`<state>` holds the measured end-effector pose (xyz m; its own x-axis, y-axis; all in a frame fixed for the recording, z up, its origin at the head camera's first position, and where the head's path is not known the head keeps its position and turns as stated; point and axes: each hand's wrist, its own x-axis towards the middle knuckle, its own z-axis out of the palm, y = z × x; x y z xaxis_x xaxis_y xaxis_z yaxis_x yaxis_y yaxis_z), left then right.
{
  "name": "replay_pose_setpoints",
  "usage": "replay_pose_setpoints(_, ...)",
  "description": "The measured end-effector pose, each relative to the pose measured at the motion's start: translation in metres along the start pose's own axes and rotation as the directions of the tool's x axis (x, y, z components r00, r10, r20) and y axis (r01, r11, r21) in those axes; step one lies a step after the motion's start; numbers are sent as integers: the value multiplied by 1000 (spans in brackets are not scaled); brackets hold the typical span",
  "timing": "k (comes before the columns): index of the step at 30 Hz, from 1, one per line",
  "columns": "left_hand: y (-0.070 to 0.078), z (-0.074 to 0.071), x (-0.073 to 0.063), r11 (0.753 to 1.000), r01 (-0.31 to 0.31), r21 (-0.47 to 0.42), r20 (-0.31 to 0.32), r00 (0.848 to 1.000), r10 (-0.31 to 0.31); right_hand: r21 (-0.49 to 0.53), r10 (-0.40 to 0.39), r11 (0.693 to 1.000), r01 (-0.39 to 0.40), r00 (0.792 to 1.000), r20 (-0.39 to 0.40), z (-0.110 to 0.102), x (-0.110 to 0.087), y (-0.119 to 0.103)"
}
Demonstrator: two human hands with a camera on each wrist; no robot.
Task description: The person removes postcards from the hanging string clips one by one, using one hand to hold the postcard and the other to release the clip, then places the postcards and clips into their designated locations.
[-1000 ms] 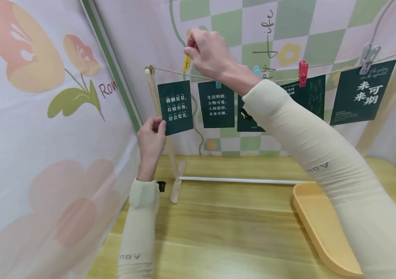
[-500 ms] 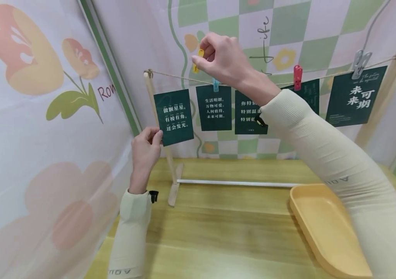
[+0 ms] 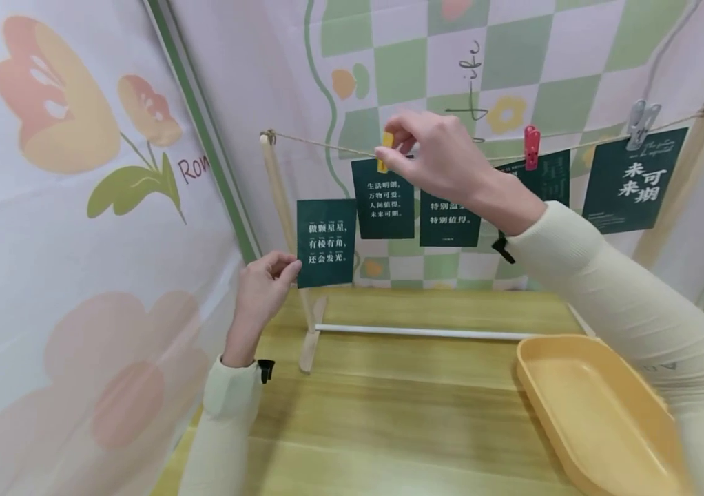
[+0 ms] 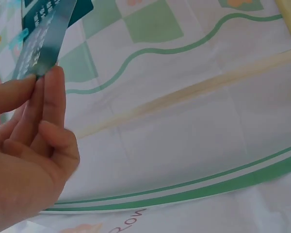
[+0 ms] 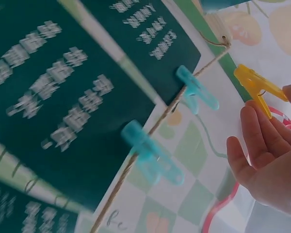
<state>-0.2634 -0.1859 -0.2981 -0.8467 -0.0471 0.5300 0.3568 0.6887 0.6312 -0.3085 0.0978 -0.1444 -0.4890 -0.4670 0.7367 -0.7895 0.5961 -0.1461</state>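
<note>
My left hand [image 3: 262, 286] pinches a dark green card [image 3: 326, 242] with white lettering by its left edge. The card is upright, its top below the twine [image 3: 308, 142] near the left wooden post [image 3: 277, 172]. My right hand [image 3: 445, 155] pinches a yellow clothespin [image 5: 258, 87] between thumb and fingers; in the right wrist view it is off the twine with nothing in its jaws. In the head view that hand overlaps the tops of two hanging cards [image 3: 384, 224]. Two light blue clothespins [image 5: 196, 88] grip the twine beside it.
Further right, a red clothespin [image 3: 532, 147] and a grey clothespin [image 3: 641, 124] hold more green cards [image 3: 631, 207] on the twine. A white rod [image 3: 426, 333] runs low between the stand's feet. A yellow tray [image 3: 606, 413] stands on the wooden table [image 3: 389, 420] at the right.
My right hand has moved right and down with the yellow clothespin, away from the twine's left end. My left hand has lowered the card and shifted it slightly right.
</note>
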Motion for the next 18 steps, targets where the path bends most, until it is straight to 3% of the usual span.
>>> replay_pose_setpoints(7,-7,-2,-11,1000,0,23,161,987,-4,-83,3,997,0,1000,28,-13,-35,16)
replay_pose_setpoints(18,-22,4,-30,1000,-7,10,264,965,4,-130,-4,992,10,999,47,-10,-81,35)
